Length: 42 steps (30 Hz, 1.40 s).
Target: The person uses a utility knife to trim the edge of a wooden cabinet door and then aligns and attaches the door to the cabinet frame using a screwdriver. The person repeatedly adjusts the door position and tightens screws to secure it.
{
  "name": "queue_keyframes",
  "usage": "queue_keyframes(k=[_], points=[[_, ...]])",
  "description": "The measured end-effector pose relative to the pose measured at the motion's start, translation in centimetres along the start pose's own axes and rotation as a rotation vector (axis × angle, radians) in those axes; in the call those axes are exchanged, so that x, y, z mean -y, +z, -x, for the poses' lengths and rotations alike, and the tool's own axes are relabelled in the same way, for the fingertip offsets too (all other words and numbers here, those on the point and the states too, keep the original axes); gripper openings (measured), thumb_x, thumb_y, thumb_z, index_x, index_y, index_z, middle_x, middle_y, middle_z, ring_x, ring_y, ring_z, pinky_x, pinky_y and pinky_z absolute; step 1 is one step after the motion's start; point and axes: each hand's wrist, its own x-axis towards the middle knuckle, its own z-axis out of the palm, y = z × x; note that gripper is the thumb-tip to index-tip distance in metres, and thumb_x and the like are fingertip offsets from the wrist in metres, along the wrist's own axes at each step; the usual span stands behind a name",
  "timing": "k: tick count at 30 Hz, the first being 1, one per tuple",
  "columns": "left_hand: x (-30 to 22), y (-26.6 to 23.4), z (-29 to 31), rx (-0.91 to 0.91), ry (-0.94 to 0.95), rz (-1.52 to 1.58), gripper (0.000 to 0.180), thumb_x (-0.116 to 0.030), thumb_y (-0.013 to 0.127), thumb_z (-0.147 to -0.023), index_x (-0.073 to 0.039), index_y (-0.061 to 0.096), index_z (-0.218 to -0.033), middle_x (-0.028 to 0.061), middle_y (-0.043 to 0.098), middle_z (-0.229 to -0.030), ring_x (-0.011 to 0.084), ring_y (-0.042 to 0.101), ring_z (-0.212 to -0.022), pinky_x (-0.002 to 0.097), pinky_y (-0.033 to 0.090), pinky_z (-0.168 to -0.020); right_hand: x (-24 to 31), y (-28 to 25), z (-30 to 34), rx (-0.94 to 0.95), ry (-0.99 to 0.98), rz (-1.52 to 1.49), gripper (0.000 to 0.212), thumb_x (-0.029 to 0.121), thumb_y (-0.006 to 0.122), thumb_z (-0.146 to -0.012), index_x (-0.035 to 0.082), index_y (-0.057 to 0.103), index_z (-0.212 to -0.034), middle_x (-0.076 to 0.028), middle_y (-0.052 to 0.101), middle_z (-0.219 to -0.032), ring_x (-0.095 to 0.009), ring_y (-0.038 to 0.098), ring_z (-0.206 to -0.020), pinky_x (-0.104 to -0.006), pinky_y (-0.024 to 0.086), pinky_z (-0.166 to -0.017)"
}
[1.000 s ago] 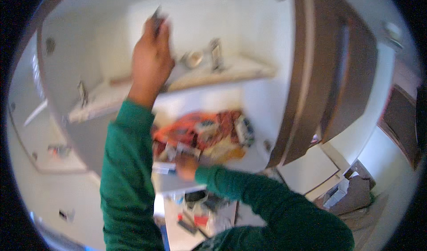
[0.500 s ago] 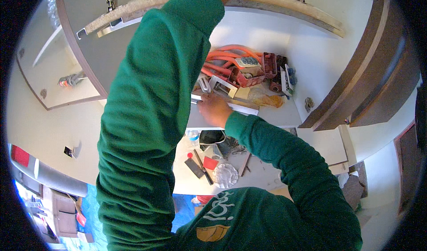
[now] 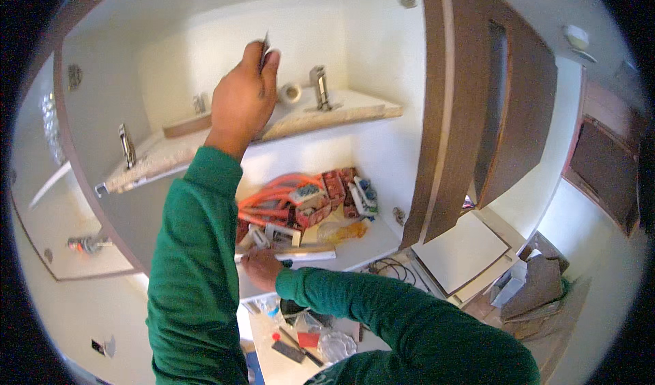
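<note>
My left hand [image 3: 244, 102] is raised in front of the upper shelf, its fingers closed. Thumb and fingers pinch a thin, flat, pointed dark piece [image 3: 265, 49]; its kind is unclear. Lower down, my right hand [image 3: 261, 268] rests at the front of the lower shelf, fingers curled at the left end of a long white strip [image 3: 307, 255]. What these fingers grip, if anything, is hidden. Behind this hand lie orange corrugated tubes [image 3: 273, 197], dark red electrical boxes [image 3: 315, 211] and a white rectangular frame [image 3: 283, 235].
A rough-edged upper shelf [image 3: 355, 112] carries metal hinges [image 3: 321, 88] and a tape roll [image 3: 290, 94]. Brown cabinet doors [image 3: 471, 105] stand open at the right. Below are a cleaver [image 3: 289, 351], a crumpled foil dish [image 3: 337, 346] and white panels [image 3: 460, 252].
My view has tilted up and turned right. The left hand, earlier mostly cut off by the top edge, now shows fully with the thin piece. My right hand stays at the lower shelf.
</note>
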Motion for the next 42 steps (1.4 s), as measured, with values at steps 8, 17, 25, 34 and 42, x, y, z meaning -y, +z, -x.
queue_keyframes(k=[8,17,25,34,42], points=[[-1.8,1.1,-0.9,0.074,-0.021,0.013,0.034,-0.037,0.045,-0.106,-0.008,0.051,-0.123,0.0227,0.072,-0.096,0.0462,0.068,-0.085,0.0552,0.054,-0.072,-2.7,-0.4,0.2,0.104,0.295,-0.625,0.030,0.026,0.054,-0.098,-0.003,0.056,-0.103,-0.025,0.065,-0.086,-0.038,0.067,-0.084,-0.0503,0.052,-0.074],[-1.0,0.9,0.0,0.018,0.173,-0.126,0.028,-0.032,0.048,-0.105,-0.007,0.051,-0.118,0.0211,0.071,-0.094,0.0436,0.068,-0.078,0.0533,0.054,-0.065,-3.9,-14.3,17.8,0.291,0.471,-1.226,0.030,0.035,0.059,-0.102,0.006,0.058,-0.097,0.000,0.052,-0.061,-0.009,0.049,-0.046,-0.0280,0.042,-0.044],[-1.4,0.2,0.0,0.108,0.098,-0.174,0.031,-0.033,0.048,-0.105,-0.010,0.051,-0.126,0.0230,0.071,-0.098,0.0459,0.068,-0.082,0.0554,0.054,-0.069,-9.6,-41.4,18.7,-0.351,0.519,-0.926,0.019,0.023,0.051,-0.106,0.006,0.058,-0.112,-0.001,0.060,-0.082,-0.010,0.059,-0.065,-0.0283,0.051,-0.057],[-1.6,1.5,-0.5,0.121,0.171,-0.112,0.029,-0.032,0.048,-0.105,-0.009,0.051,-0.124,0.0229,0.071,-0.101,0.0449,0.068,-0.081,0.0546,0.054,-0.068,-22.5,-63.2,5.5,-0.973,0.376,0.192,0.026,0.026,0.054,-0.104,0.002,0.062,-0.108,-0.005,0.057,-0.072,-0.016,0.055,-0.055,-0.0318,0.044,-0.050],[-1.4,1.0,0.0,0.083,0.178,-0.153,0.026,-0.033,0.049,-0.104,-0.009,0.050,-0.116,0.0197,0.070,-0.091,0.0412,0.069,-0.076,0.0518,0.054,-0.065,-23.6,-62.4,2.0,-1.064,0.425,0.418,0.028,0.026,0.056,-0.100,-0.001,0.063,-0.107,-0.027,0.066,-0.090,-0.044,0.065,-0.083,-0.0484,0.051,-0.074]])
